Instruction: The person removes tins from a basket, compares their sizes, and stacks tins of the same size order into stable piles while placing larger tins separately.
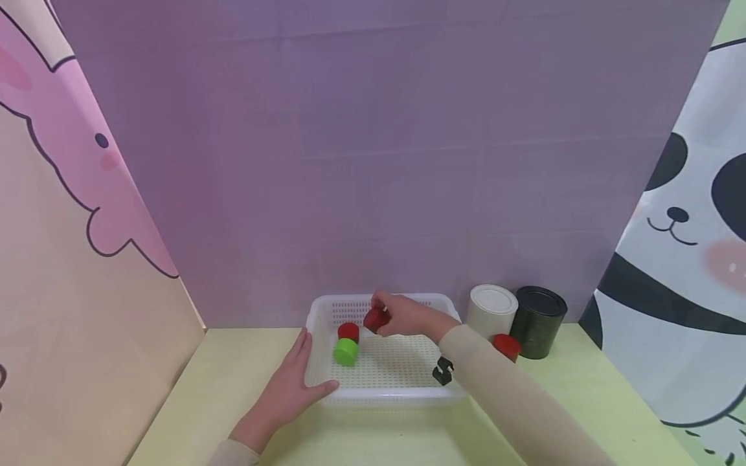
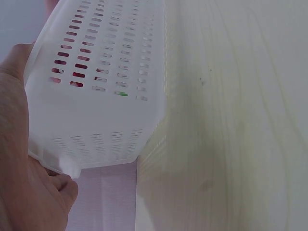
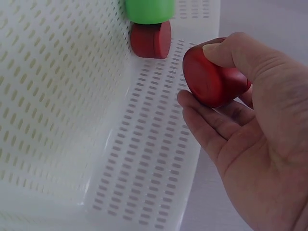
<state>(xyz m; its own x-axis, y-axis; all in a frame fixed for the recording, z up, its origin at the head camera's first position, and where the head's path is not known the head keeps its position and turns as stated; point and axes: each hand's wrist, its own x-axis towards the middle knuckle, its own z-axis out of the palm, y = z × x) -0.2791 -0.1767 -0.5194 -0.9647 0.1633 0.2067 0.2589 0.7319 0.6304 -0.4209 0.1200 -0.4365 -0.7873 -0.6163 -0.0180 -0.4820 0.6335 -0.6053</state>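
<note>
In the head view, my right hand [image 1: 403, 314] pinches a small red canister [image 3: 207, 79] above the back part of a white plastic basket [image 1: 402, 393]. The right wrist view has the canister tilted between thumb and fingers. My left hand [image 1: 293, 382] grips the basket at its left front corner, thumb on the front rim and fingers along the left side. Inside the basket, toward its left, a second red canister [image 1: 348, 332] touches a green one [image 1: 346, 353]. Perforated walls hide most of the contents in the left wrist view.
Right of the basket stand a large white can [image 1: 493, 307] and a large black can [image 1: 539, 323]. A red-topped container [image 1: 506, 345] is partly behind my right sleeve. A small black object [image 1: 443, 371] shows beside that sleeve. A purple backdrop [image 1: 373, 162] rises behind the table.
</note>
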